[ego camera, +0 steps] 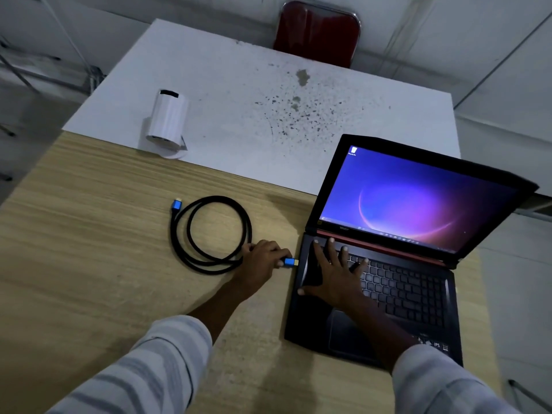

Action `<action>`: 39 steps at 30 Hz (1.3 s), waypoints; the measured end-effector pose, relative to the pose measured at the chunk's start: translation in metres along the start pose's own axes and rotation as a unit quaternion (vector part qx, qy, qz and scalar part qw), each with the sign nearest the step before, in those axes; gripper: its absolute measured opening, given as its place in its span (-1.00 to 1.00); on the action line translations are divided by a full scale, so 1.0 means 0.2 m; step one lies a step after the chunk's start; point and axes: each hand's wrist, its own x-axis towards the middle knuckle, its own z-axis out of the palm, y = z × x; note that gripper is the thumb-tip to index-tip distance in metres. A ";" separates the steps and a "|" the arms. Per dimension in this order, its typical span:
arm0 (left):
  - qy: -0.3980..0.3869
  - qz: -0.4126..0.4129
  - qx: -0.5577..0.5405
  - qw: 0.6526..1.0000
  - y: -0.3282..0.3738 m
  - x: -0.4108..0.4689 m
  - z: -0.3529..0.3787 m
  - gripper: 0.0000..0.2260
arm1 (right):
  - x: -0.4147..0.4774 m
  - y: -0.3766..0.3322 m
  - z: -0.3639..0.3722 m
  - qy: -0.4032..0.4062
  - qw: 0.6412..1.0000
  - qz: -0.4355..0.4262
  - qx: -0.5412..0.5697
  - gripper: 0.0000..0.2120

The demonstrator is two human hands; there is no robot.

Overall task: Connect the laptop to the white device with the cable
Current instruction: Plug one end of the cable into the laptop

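An open black laptop (397,288) with a lit purple screen sits at the right of the wooden table. My right hand (334,273) lies flat with spread fingers on the left part of its keyboard. A black cable (191,225) lies coiled on the wood to the left. My left hand (260,261) grips the cable just behind one blue plug (290,262), whose tip points at the laptop's left edge, a small gap away. The other blue plug (176,205) rests free at the coil's far left. A white cylindrical device (168,121) lies tilted on a stand on the white table.
The wooden table (89,264) meets a white, speckled table (268,100) at its far edge. A red chair (316,34) stands behind the white table. Striped sleeves cover both forearms near the bottom of the view.
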 end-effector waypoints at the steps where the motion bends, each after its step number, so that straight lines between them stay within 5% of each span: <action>1: -0.001 -0.002 0.000 1.000 0.00 0.00 0.00 -0.75 | 0.00 0.00 0.00 0.001 1.000 0.000 0.001 0.17; 8: -0.005 -0.016 -0.017 1.000 0.02 0.01 -0.02 -0.74 | 0.01 0.00 0.00 0.004 1.000 -0.002 0.005 0.18; 14: -0.081 -0.009 0.019 0.997 0.03 0.04 -0.07 -0.72 | 0.01 -0.01 -0.01 0.002 1.000 0.003 -0.002 0.19; 39: -0.084 -0.005 0.002 0.996 0.05 0.06 -0.11 -0.74 | 0.00 -0.03 -0.03 -0.005 1.000 0.003 0.009 0.19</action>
